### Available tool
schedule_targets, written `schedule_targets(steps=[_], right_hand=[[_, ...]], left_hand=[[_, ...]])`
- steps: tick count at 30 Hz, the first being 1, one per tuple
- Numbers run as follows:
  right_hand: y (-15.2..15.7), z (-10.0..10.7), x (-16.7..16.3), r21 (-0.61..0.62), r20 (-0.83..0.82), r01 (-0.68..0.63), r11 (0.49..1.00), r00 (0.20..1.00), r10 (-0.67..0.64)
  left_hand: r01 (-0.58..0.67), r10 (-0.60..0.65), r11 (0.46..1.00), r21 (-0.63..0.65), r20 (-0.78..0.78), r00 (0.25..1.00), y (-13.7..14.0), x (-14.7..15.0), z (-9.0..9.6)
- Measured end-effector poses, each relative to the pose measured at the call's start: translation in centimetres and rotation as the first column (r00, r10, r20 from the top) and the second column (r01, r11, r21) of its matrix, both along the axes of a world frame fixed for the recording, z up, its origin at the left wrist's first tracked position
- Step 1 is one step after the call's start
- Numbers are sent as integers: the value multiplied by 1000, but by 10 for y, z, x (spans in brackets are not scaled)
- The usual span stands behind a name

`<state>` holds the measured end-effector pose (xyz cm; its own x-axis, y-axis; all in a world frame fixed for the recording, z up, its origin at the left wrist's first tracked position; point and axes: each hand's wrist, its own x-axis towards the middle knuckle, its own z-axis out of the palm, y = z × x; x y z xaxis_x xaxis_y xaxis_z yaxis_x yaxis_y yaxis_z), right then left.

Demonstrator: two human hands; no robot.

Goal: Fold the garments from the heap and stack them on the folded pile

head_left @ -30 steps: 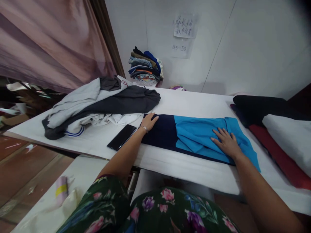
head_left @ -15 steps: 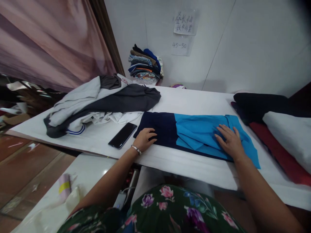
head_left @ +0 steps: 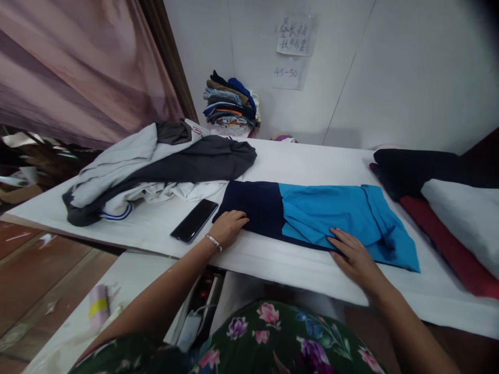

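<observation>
I see the folded cloth [head_left: 319, 208] lying on the white surface [head_left: 312, 161], between a black phone [head_left: 194, 221] and a pile of clothes [head_left: 448, 249]. It is dark blue at one end and bright blue at the other. My left hand [head_left: 230, 228] rests on the near dark corner, fingers close together and a bit bent. My right hand [head_left: 353, 254] touches the near bright edge, fingers a little spread.
</observation>
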<state>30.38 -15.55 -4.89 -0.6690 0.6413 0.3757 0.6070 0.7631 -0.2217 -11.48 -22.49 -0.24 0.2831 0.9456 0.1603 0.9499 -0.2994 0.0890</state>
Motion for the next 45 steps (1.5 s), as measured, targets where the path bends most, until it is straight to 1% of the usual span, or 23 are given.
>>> schedule_targets(steps=[2, 5, 8, 11, 13, 15, 17, 18, 20, 23, 25, 27, 29, 30, 33, 35, 36, 38, 40, 41, 42, 44, 45], right_hand=[[1, 0, 0, -24, 9, 13, 1000, 1000, -13], [1, 0, -2, -23, 13, 23, 999, 1000, -22], [1, -2, -2, -25, 9, 20, 999, 1000, -20], [0, -7, -1, -31, -7, 20, 999, 1000, -20], [-1, -9, 1, -35, -14, 14, 999, 1000, -14], [-3, -8, 2, -46, -16, 0, 999, 1000, 0], [-6, -3, 1, -72, -32, -16, 997, 999, 14], [-7, 1, -1, -91, -56, -23, 996, 998, 17], [-8, 13, -9, -126, -121, -32, 992, 992, 17], [-3, 35, -29, -121, -184, -54, 991, 982, 32], [5, 45, -47, -102, -167, -55, 993, 985, 38], [13, 48, -67, -118, -101, -32, 993, 995, 20], [19, 44, -84, -174, 12, -2, 985, 1000, 4], [20, 40, -90, -201, 63, 16, 980, 998, -3], [18, 33, -97, -256, 112, 25, 966, 994, 4], [18, 37, -88, -278, 64, -9, 960, 998, 27], [21, 42, -80, -269, 23, -16, 963, 999, 23], [34, 56, -58, -198, -78, 23, 980, 996, -39], [58, 72, -31, -120, -170, 138, 983, 973, -158], [74, 80, -18, -111, -197, 222, 969, 951, -240], [90, 86, -4, -118, -194, 321, 940, 920, -339], [123, 95, 18, -171, -117, 540, 824, 819, -561], [137, 98, 27, -186, -93, 585, 790, 790, -607]], left_hand=[[-51, 51, 999, -5, -10, 999, -1, -8, 5], [-118, 116, 992, 46, 43, 992, -1, -18, 10], [-165, 159, 983, 85, 71, 985, -1, -23, 7], [-193, 192, 980, 44, 37, 981, 0, -23, 0], [-203, 202, 979, 14, 33, 979, -1, -24, -1], [-200, 201, 980, -25, 76, 977, -3, -25, 3], [-191, 197, 980, -49, 162, 967, -5, -24, 11], [-187, 190, 982, -38, 215, 958, -6, -22, 16], [-179, 159, 983, 33, 324, 933, -3, -12, 24], [-132, 48, 977, 165, 437, 898, 12, 18, 35], [-45, -55, 976, 211, 445, 894, 29, 45, 40], [79, -163, 972, 220, 397, 903, 49, 73, 43], [174, -232, 964, 199, 318, 919, 69, 96, 40], [193, -237, 965, 179, 277, 931, 79, 104, 37], [151, -158, 987, 54, 167, 973, 102, 114, 15], [98, -93, 994, -42, 116, 989, 110, 112, -2], [80, -73, 994, -71, 102, 992, 113, 110, -9], [70, -63, 995, -74, 97, 993, 115, 106, -20], [76, -71, 996, -49, 101, 992, 115, 103, -25], [80, -76, 996, -38, 103, 992, 115, 102, -26], [82, -79, 996, -31, 102, 992, 115, 102, -26], [84, -81, 996, -20, 98, 992, 116, 102, -27], [85, -83, 996, -17, 97, 992, 117, 102, -27]])
